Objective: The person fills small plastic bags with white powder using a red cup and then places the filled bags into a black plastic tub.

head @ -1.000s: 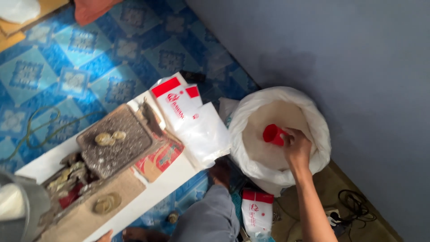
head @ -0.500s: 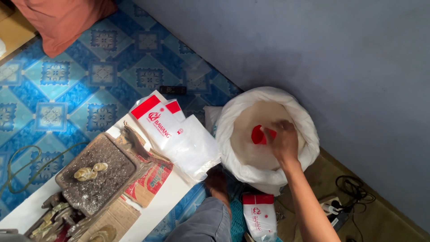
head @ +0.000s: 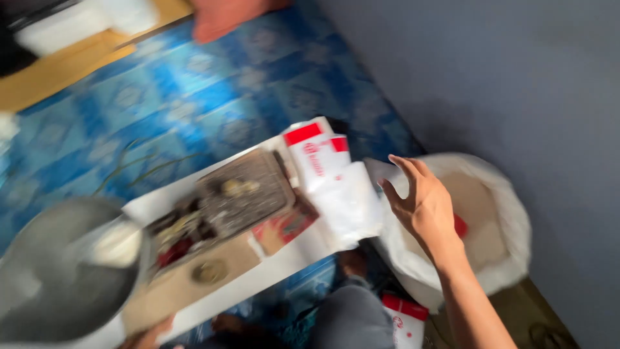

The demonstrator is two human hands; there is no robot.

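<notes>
Underfoot, a blue patterned floor covering (head: 161, 123) fills most of the view, meeting a plain grey-blue wall (head: 516, 77) on the right. On a low white table (head: 258, 271) lie a dark tray (head: 248, 194), red-and-white packets (head: 316, 152) and a grey metal bowl (head: 58, 271) at the left edge, all blurred. Beside the wall stands a white sack (head: 510, 226), open on pale powder. Above its near rim hovers the right hand (head: 423, 207), empty, fingers spread apart. A red scoop (head: 460, 226) lies in the powder just behind it.

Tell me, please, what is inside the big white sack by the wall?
The white sack holds pale powder and a red scoop, mostly covered by the open right hand. Deeper contents are hidden.
</notes>
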